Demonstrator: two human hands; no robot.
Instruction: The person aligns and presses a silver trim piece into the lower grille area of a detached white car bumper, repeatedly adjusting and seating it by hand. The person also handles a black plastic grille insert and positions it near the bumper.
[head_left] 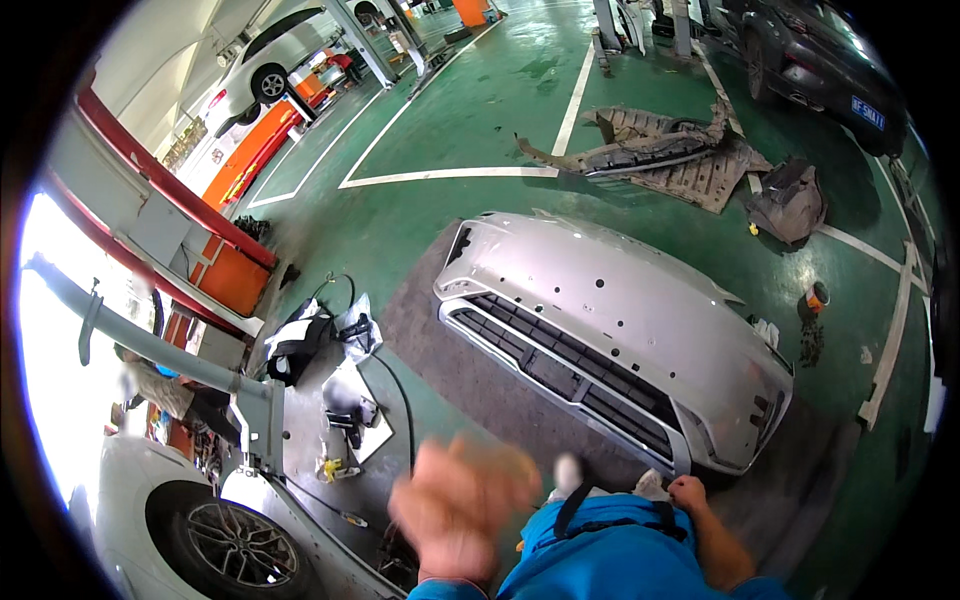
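A silver car bumper (605,285) with dark grille slats (560,350) lies on a dark mat (405,325) just ahead of my feet. My left hand (465,500) is raised in front of my blue top, smeared by motion, so its fingers cannot be read. Low at my right side, my right hand (688,493) has its fingers curled, close to a pale shoe (652,485). Whatever it may hold is hidden. Neither hand touches the bumper. Several small dark holes dot its painted face.
A white car (140,500) and a lift post (262,425) stand at left, near a person (170,395). Plastic-wrapped parts (357,325) and a black cable (405,390) lie beside the mat. Dirty undertrays (660,155), a small tub (817,297) and a dark car (810,60) are to the right.
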